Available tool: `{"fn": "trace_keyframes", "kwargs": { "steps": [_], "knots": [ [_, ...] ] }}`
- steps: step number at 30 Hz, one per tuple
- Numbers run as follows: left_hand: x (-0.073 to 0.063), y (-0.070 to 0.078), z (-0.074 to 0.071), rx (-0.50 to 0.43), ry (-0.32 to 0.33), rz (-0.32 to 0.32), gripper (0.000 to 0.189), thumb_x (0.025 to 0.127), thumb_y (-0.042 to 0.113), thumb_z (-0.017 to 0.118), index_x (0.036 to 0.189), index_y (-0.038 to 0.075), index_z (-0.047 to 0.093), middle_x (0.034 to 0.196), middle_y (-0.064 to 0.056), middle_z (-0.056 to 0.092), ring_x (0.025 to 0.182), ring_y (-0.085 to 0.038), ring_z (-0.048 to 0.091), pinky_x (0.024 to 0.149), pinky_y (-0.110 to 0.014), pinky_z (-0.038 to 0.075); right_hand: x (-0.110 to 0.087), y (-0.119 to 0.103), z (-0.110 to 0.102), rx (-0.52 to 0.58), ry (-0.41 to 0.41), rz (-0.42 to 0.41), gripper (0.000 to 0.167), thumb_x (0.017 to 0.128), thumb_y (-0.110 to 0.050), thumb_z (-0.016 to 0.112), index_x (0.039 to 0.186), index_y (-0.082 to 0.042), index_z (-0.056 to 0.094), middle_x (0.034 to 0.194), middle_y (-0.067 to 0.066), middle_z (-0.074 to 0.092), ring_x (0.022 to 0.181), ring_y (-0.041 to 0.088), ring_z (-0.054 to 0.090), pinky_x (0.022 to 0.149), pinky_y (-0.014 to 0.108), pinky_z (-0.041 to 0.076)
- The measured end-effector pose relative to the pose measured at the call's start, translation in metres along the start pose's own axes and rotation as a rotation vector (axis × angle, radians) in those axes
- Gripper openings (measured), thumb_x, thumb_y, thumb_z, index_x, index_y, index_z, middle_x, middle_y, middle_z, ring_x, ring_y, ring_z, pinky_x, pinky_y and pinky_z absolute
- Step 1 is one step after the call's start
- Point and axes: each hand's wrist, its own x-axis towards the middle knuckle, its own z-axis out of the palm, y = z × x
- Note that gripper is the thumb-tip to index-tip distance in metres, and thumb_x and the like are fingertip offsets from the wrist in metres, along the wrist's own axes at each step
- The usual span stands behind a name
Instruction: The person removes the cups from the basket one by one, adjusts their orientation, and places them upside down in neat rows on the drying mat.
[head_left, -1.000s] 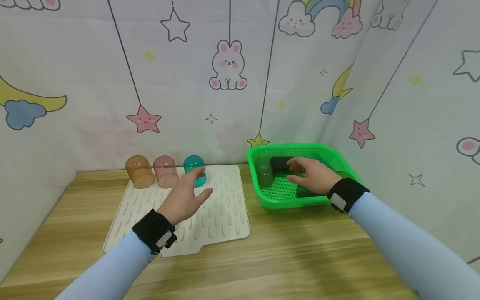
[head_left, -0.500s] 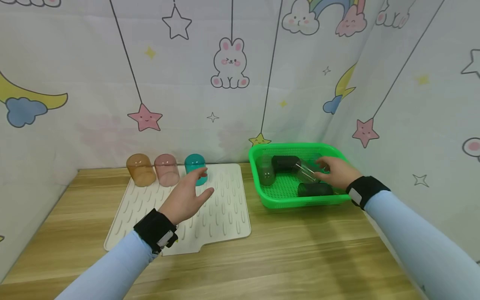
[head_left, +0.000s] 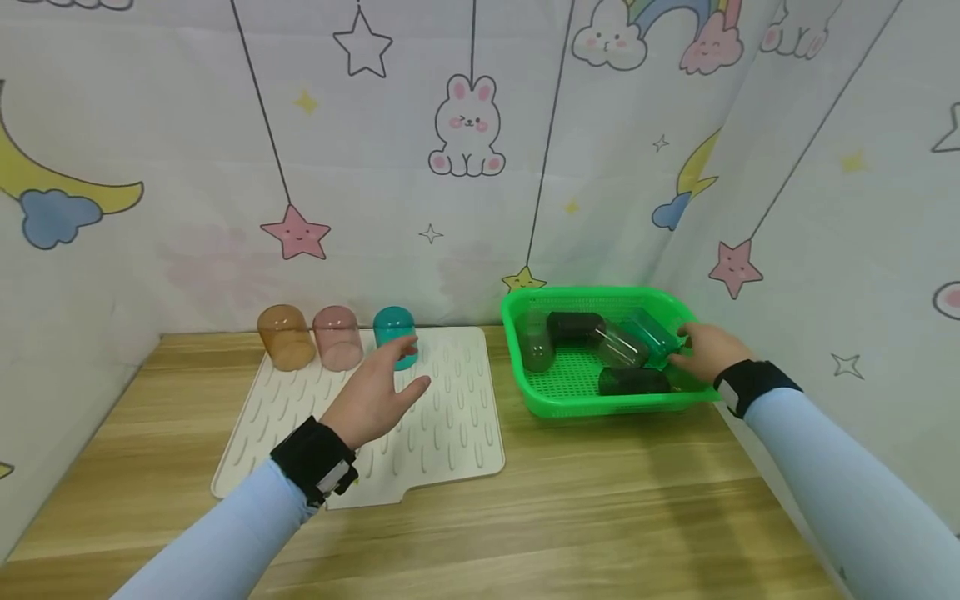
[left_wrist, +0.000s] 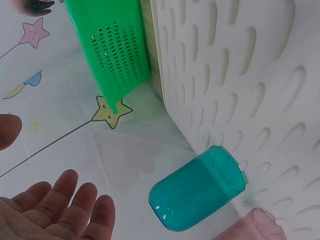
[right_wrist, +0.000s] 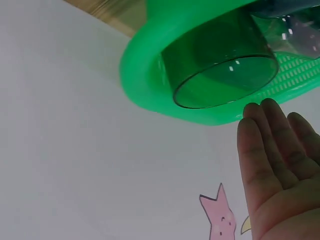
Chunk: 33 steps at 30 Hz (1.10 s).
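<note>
My right hand is at the right end of the green basket, its fingers pointing inward over the rim. In the right wrist view, the fingers are straight beside the mouth of a see-through cup, pinching nothing visible; the thumb is out of that view. Near this hand lie a teal-tinted cup, a clear cup and a dark cup. Over the white draining mat, my left hand hovers with spread fingers, holding nothing. An upside-down teal cup stands behind its fingertips.
A pink cup and an amber cup stand upside down along the mat's back edge. A black cup and a grey see-through cup lie in the basket's left part. A patterned curtain closes off the wooden table's back.
My right hand has moved rightward across the basket, from above its middle to its right end, uncovering the cups lying there. The left hand has stayed nearly still.
</note>
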Motion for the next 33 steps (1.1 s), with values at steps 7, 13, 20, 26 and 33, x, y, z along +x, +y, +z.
{"fn": "trace_keyframes", "kwargs": {
  "steps": [7,13,20,26,33],
  "knots": [
    [0.000,0.001,0.001,0.000,-0.007,-0.006,0.069,0.100,0.029,0.064,0.155,0.002,0.032,0.148,-0.020,0.053,0.139,-0.038,0.051,0.115,-0.054,0.043,0.000,0.013,0.012,-0.053,-0.011,0.030,0.053,0.096,-0.021,0.066,0.129,0.018,0.052,0.121,0.037,0.064,0.111,0.055,0.062,0.094,0.064,0.052],
    [0.001,0.002,0.001,-0.001,-0.007,-0.002,0.069,0.100,0.029,0.064,0.155,0.002,0.033,0.148,-0.021,0.053,0.138,-0.038,0.051,0.114,-0.053,0.044,-0.002,0.018,0.019,-0.073,-0.023,0.030,0.047,0.096,-0.019,0.066,0.123,0.018,0.057,0.117,0.038,0.065,0.108,0.055,0.063,0.092,0.063,0.053],
    [0.000,0.004,-0.001,-0.004,-0.013,-0.013,0.069,0.100,0.030,0.065,0.155,0.002,0.032,0.148,-0.020,0.053,0.138,-0.037,0.051,0.114,-0.053,0.044,-0.003,0.020,0.020,-0.049,-0.046,0.013,0.028,0.095,-0.016,0.067,0.101,0.011,0.068,0.095,0.026,0.072,0.088,0.043,0.068,0.081,0.056,0.057],
    [0.000,0.004,0.000,-0.007,-0.015,-0.019,0.069,0.100,0.029,0.064,0.155,0.002,0.032,0.148,-0.020,0.052,0.138,-0.037,0.051,0.115,-0.053,0.044,-0.002,0.017,0.019,-0.030,-0.050,0.012,0.019,0.096,-0.014,0.065,0.083,0.000,0.068,0.076,0.010,0.068,0.073,0.026,0.062,0.069,0.045,0.053],
    [-0.001,0.003,0.001,-0.010,-0.022,-0.032,0.069,0.100,0.030,0.065,0.155,0.003,0.032,0.148,-0.019,0.052,0.138,-0.038,0.052,0.113,-0.053,0.045,-0.001,0.020,0.019,-0.022,-0.039,0.012,0.017,0.097,-0.012,0.064,0.091,0.004,0.069,0.086,0.018,0.072,0.081,0.033,0.067,0.075,0.052,0.056]
  ]
}}
